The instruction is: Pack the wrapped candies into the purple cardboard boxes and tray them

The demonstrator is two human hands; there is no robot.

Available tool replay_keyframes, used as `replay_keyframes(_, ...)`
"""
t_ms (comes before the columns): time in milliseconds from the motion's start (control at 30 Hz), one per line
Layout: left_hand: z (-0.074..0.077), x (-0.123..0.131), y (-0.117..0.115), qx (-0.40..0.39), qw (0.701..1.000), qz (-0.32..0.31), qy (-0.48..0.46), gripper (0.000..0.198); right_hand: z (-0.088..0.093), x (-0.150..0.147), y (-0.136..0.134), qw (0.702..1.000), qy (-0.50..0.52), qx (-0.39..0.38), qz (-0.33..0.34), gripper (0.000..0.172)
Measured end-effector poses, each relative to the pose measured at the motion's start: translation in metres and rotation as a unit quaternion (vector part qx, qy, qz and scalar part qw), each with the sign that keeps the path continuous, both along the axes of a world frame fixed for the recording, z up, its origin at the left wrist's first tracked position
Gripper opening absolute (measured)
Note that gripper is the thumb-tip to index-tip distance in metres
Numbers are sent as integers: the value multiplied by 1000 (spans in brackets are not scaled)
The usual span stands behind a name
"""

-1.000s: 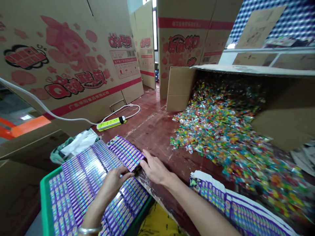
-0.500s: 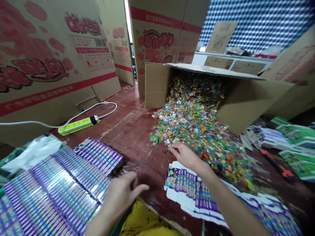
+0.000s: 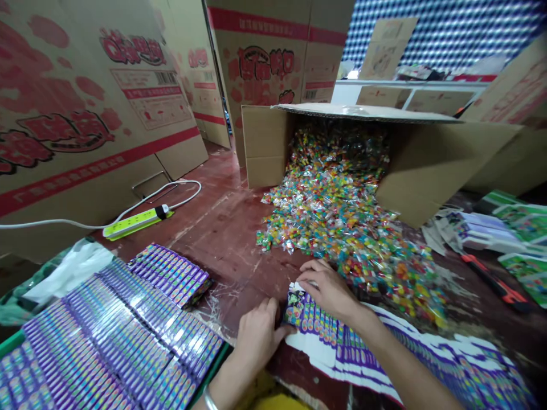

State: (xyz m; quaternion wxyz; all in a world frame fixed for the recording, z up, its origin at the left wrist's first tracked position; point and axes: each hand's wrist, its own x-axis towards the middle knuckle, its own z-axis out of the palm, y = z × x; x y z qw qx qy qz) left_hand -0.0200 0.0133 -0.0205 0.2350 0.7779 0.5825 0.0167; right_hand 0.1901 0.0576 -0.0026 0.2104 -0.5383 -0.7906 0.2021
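Purple cartons fanned across the surface!

Left hand at the row's left end, fingers bent; right hand, also curled, over the top edge. Gripping one? Can't tell from here. The row lies just in front of the wrapped sweets, well right of the green crate.

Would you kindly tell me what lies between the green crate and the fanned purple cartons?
The head view shows the left hand between the green crate and the purple cartons, with some red-brown tabletop around it.
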Motion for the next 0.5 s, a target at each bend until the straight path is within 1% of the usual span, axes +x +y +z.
replay_keyframes(100, -1, 2, 0, -1, 1000, 6, -6, 31, 3, -1, -2, 1000, 3, 3, -1, 24)
replay_keyframes(167, -1, 2, 0, -3, 1000, 10, -11, 32, 2, -5, -2, 1000, -3, 0, -2, 27)
replay_keyframes(300, -1, 2, 0, -7, 999, 29, -23, 36, -7, -16, 2, 1000, 3, -8, 15, 17)
replay_keyframes(367, 0, 2, -1, -9, 999, 41, -32, 37, -9, -21, 3, 1000, 20, -8, 20, 16)
replay_keyframes(433, 1, 1, -3, -9, 997, 50, -50, 37, -6, -23, 4, 999, 42, -7, 18, 13)
replay_keyframes(500, 3, -1, -4, -5, 996, 54, -69, 35, 2, -21, 3, 998, 62, -5, 14, 12)
